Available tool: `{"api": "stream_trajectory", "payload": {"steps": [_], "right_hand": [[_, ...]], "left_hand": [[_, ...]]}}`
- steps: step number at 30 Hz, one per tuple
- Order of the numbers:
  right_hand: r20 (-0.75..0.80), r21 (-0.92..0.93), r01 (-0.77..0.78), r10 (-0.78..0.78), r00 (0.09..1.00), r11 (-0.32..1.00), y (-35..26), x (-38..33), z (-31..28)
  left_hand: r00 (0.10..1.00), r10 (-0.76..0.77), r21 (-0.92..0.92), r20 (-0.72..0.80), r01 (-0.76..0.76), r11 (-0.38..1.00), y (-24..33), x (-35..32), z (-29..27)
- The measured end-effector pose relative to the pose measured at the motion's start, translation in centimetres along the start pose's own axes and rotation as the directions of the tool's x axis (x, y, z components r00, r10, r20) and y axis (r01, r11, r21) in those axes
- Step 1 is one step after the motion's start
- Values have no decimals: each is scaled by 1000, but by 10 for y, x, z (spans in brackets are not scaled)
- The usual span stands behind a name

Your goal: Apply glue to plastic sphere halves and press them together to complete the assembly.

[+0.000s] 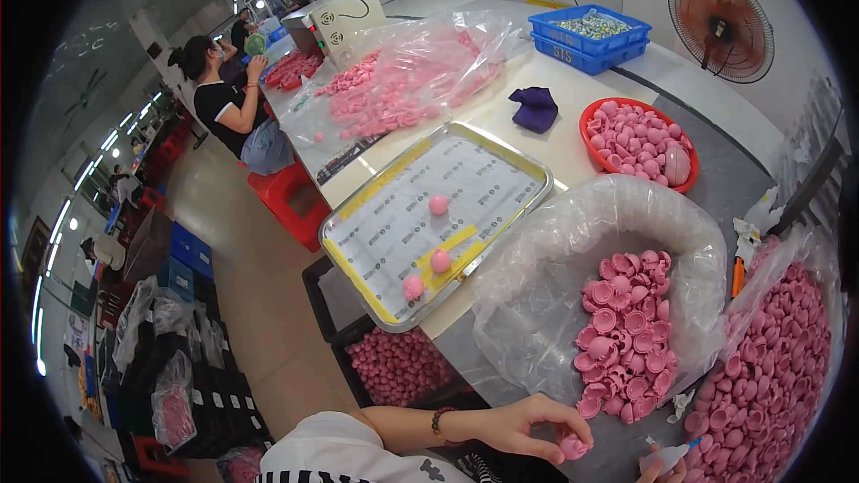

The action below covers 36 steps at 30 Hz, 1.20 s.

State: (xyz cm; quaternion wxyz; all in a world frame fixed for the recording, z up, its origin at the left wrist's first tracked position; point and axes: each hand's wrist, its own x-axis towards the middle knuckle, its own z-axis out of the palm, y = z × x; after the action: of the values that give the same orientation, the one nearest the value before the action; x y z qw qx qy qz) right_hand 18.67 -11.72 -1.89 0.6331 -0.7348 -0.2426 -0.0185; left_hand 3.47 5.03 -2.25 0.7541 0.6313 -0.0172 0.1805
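At the lower edge, my left hand (535, 425) pinches a small pink plastic piece (573, 447) between thumb and fingers. To its right, partly cut off by the picture's edge, my right hand (667, 474) is closed around a small white squeeze bottle (664, 458) with a thin blue tip. A heap of pink half-shells (631, 331) lies just beyond my hands, in an opened clear plastic bag (537, 304). Farther left, a metal tray (416, 188) lined with printed paper and yellow strips carries three pink balls (438, 205).
Large pile of pink shells (769, 376) in a bag at right; red basket (594, 145) of pink parts beyond. Purple cloth (534, 109), blue trays (586, 55) and fan (721, 25) farther back. Black crate of pink balls (398, 367) below the table. A person (234, 107) sits far left.
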Motion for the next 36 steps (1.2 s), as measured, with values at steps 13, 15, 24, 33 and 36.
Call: {"api": "stream_trajectory", "payload": {"steps": [13,15,24,33,36], "right_hand": [[-11,-62,12,-13,1000,998,-1,0,0],[-3,-99,10,-11,1000,995,-2,0,-1],[-26,-19,-4,4,1000,1000,-6,1,4],[-13,-44,-8,7,1000,999,-10,1,4],[-5,-48,-2,2,1000,999,-8,2,3]], "left_hand": [[1000,6,4,9,-6,1000,-1,0,-1],[999,42,25,-4,-41,999,-2,1,0],[998,67,42,-17,-66,997,-2,1,0],[998,56,40,-19,-55,998,-1,0,1],[998,54,42,-20,-53,998,-1,0,1]]}}
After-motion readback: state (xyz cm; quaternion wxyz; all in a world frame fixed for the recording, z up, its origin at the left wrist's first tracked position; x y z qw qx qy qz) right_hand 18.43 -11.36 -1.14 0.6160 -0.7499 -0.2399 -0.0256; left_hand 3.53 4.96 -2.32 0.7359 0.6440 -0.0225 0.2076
